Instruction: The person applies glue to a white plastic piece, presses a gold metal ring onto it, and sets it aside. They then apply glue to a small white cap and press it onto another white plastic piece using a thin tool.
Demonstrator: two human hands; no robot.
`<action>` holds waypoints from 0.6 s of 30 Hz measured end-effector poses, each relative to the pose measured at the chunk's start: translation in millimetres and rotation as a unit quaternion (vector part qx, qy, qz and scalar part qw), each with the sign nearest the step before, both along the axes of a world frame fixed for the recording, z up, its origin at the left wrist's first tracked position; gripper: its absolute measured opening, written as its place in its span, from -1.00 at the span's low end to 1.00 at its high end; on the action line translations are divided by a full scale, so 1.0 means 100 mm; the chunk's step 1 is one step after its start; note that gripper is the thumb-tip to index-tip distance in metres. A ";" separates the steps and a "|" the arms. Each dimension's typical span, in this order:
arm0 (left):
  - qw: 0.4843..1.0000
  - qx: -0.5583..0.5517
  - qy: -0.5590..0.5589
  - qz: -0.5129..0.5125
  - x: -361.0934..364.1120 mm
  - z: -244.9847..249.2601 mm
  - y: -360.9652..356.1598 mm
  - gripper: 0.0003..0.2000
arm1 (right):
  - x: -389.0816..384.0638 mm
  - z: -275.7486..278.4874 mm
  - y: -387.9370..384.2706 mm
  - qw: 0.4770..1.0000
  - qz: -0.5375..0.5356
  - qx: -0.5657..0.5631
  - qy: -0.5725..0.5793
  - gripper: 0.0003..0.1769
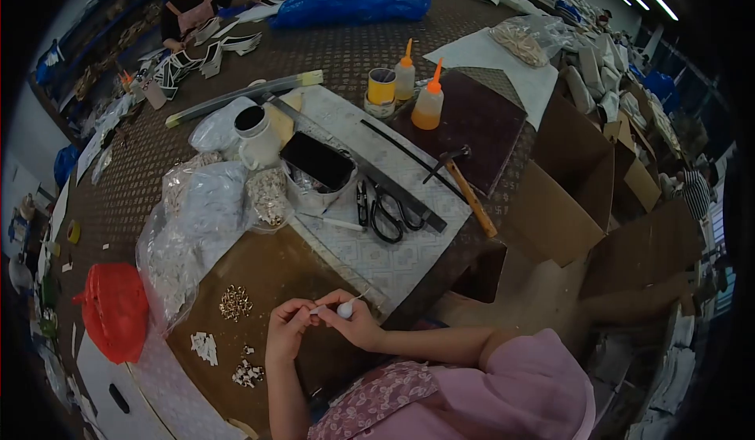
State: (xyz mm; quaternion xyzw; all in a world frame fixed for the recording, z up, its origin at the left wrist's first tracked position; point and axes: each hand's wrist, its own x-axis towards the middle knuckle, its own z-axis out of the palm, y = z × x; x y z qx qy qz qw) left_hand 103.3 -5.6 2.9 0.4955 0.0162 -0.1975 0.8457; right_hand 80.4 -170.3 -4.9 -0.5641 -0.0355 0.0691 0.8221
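Over the brown board, my left hand is closed in a pinch on one end of a small white strip. Fingertips of my right hand meet it from the other side and pinch the same piece. A small white rounded object shows at my right hand's fingers, with a thin pale cord above it. Left of my hands lie a pile of gold-coloured metal rings, some short white strips and a pile of small white-and-metal pieces.
Beyond the board are scissors, a hammer, a metal ruler, a phone and glue bottles. Plastic bags and a red bag lie leftward. A cardboard box stands right. Another person works across the table.
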 end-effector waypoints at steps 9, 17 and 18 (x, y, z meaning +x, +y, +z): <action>0.999 -0.020 0.024 0.000 0.01 0.06 -0.04 -0.87 | -0.02 -0.01 0.02 1.000 -0.026 0.010 0.002 -0.83; 0.999 -0.011 0.023 -0.021 0.02 -0.04 0.01 -0.88 | 0.00 0.02 0.00 1.000 -0.022 -0.011 -0.010 -0.84; 0.999 -0.003 0.030 -0.017 0.01 -0.05 0.04 -0.87 | 0.01 -0.01 0.00 1.000 -0.022 -0.011 -0.004 -0.84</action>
